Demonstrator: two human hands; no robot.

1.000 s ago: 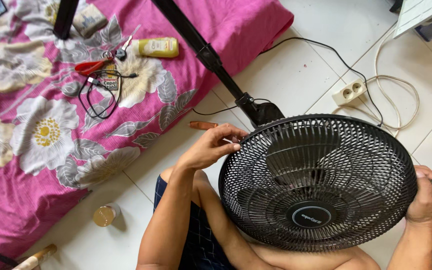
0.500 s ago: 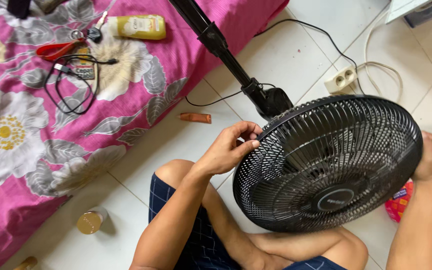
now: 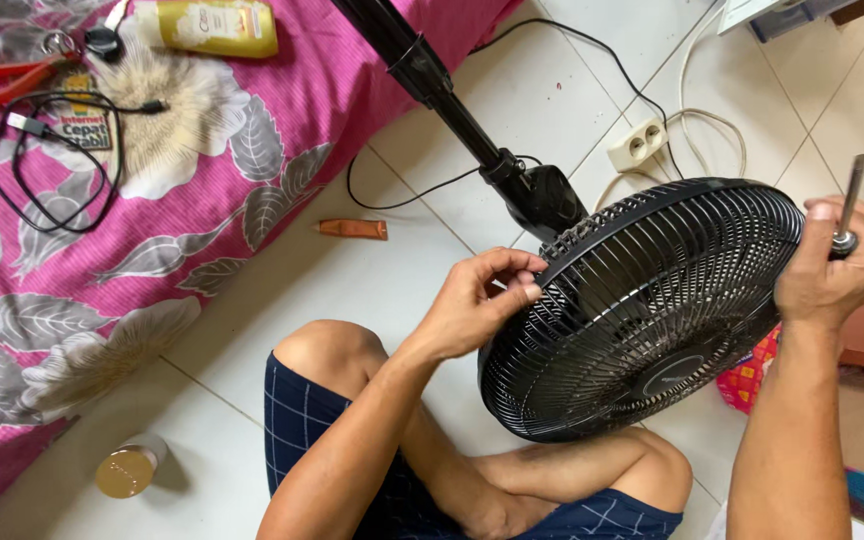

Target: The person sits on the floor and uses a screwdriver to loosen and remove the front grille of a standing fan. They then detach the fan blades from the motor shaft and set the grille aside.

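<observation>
A black stand fan lies tipped over my lap, its round wire grille [image 3: 652, 310] facing up and toward me. My left hand [image 3: 482, 300] pinches the grille's left rim with the fingers curled on the edge. My right hand [image 3: 837, 260] grips the right rim and also holds a screwdriver [image 3: 849, 205] whose metal shaft points up. The fan's black pole [image 3: 432, 85] runs up and left from the motor housing [image 3: 542, 200] behind the grille.
A pink flowered mattress [image 3: 282, 120] fills the left, bearing red pliers [image 3: 2, 80], a coiled black cable [image 3: 52, 150] and a yellow bottle [image 3: 217, 28]. On the white tile floor lie a small orange tube [image 3: 352, 229], a white power strip [image 3: 638, 143] and a gold-lidded jar [image 3: 127, 470].
The fan head has tilted, its grille now turned more to the lower left. Both hands stay on the rim, and the screwdriver in the right hand has come into full view.
</observation>
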